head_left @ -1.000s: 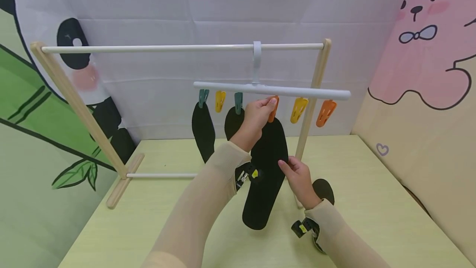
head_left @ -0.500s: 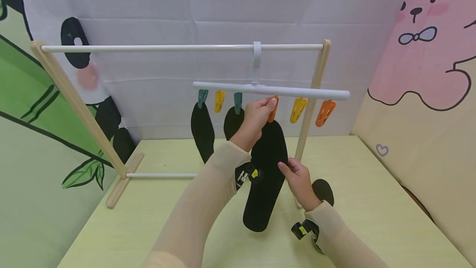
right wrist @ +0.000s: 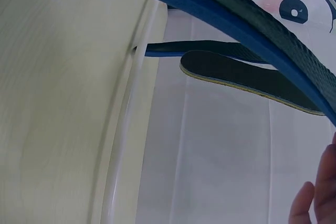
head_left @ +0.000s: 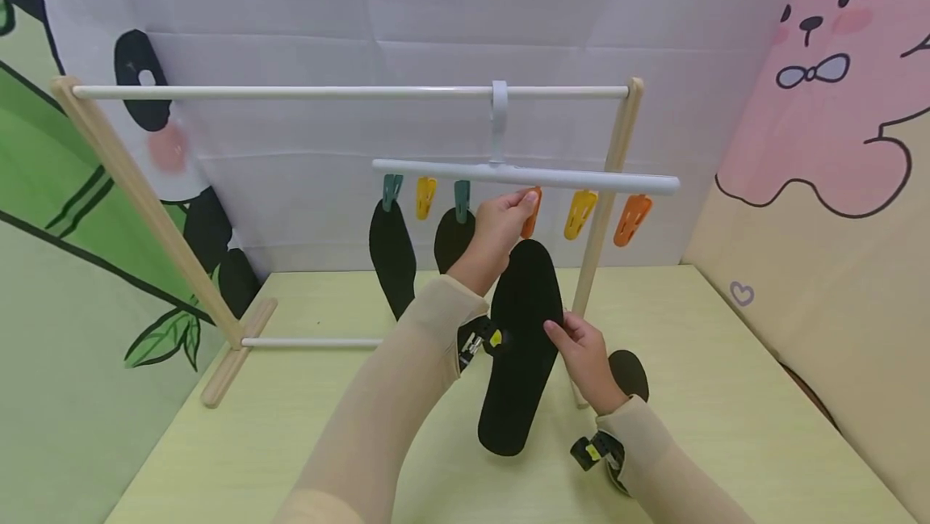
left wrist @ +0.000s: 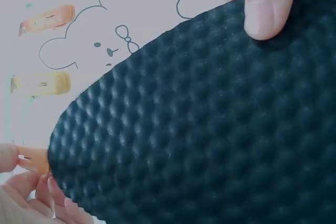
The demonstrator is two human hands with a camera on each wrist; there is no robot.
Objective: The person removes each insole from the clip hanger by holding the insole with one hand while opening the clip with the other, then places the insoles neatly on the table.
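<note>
My left hand point(head_left: 488, 237) pinches an orange clip point(head_left: 533, 214) under the white hanger point(head_left: 581, 178). Just below that clip is the rounded top of a black insole point(head_left: 525, 346), its side edge pinched by my right hand point(head_left: 587, 358). In the left wrist view the insole point(left wrist: 184, 124) shows a bumpy face, and its tip meets the orange clip point(left wrist: 34, 159); whether the clip bites on it cannot be told. A blue underside shows in the right wrist view. Two other insoles hang from green clips: one at the left point(head_left: 392, 253), one point(head_left: 454, 240) partly behind my left hand.
The hanger hooks over the white top bar point(head_left: 312, 93) of a wooden-legged rack. Two yellow clips point(head_left: 425, 198) and another orange clip point(head_left: 633, 220) hang with nothing in them. On the table point(head_left: 726, 395), a further dark insole point(head_left: 628, 375) lies partly under my right wrist.
The insole in my right hand has dropped slightly, so a small gap shows between its top and the orange clip in the head view. My left hand stays on the clip.
</note>
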